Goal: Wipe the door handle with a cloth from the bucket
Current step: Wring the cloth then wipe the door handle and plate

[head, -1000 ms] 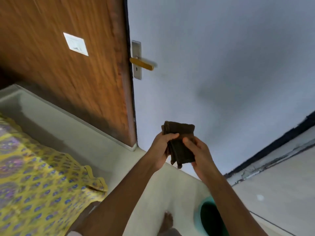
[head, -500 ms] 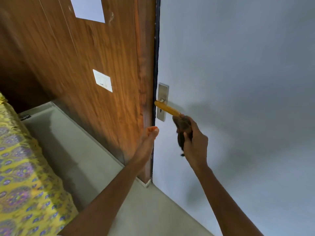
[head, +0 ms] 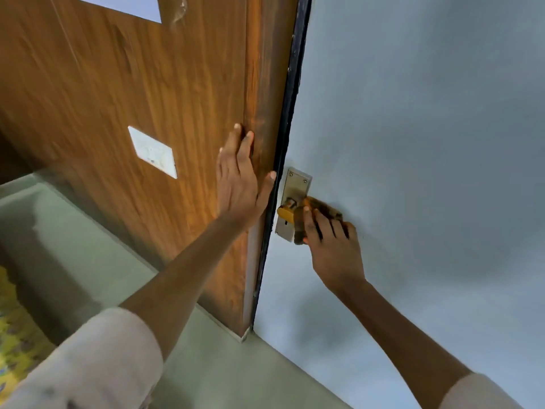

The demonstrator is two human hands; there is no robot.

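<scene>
my right hand wraps the brown cloth around the yellow door handle, whose long axis runs rightward from the metal plate. my left hand lies spread flat on the wooden door edge.

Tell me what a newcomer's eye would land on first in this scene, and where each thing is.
First the right hand at centre right, pressing a dark brown cloth over the yellow lever door handle on its silver metal plate. Next the left hand, laid flat and open on the brown wood-grain panel left of the dark door edge. The pale grey door fills the right side.
</scene>
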